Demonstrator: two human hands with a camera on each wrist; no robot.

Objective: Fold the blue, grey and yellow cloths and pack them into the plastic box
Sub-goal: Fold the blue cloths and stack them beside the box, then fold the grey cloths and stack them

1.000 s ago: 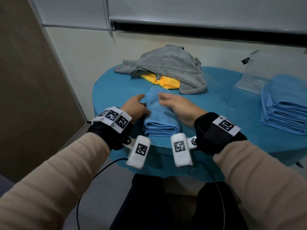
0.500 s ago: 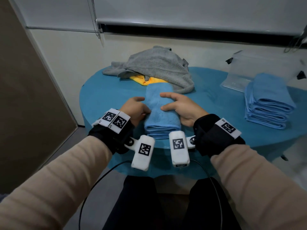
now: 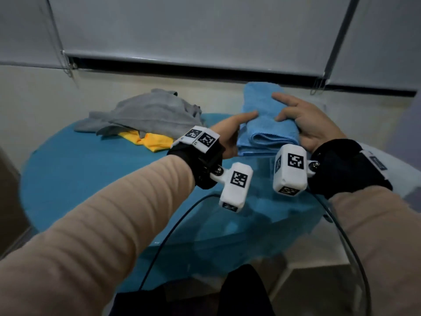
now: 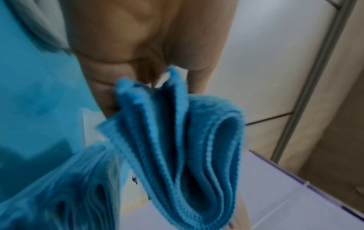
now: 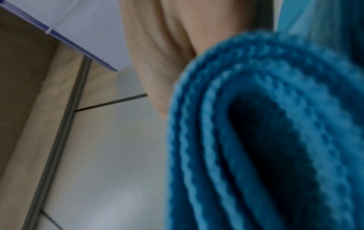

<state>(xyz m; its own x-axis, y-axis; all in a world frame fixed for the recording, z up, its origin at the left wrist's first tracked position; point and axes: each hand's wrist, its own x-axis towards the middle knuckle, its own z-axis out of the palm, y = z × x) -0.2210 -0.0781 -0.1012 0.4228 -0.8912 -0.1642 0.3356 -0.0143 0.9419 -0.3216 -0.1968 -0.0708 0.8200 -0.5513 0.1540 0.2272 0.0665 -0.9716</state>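
A folded blue cloth (image 3: 266, 124) is held in the air between both hands, above the right side of the table. My left hand (image 3: 232, 131) grips its left edge with the thumb on top. My right hand (image 3: 303, 119) grips its right edge, thumb and forefinger lying on top. The left wrist view shows the cloth's layered folded end (image 4: 187, 147) below the palm (image 4: 138, 46). The right wrist view shows the same folds (image 5: 265, 140) close up. A crumpled grey cloth (image 3: 150, 112) lies at the table's back left, over a yellow cloth (image 3: 155, 141).
The round table (image 3: 91, 179) has a blue cover. In the left wrist view a blurred stack of folded blue cloths (image 4: 59, 194) shows at lower left, and a pale surface with a purple edge (image 4: 295, 194) at lower right. A wall and window blind stand behind.
Both hands have lifted the folded blue cloth off the table's front edge and carried it up and to the right. The view has swung with it.
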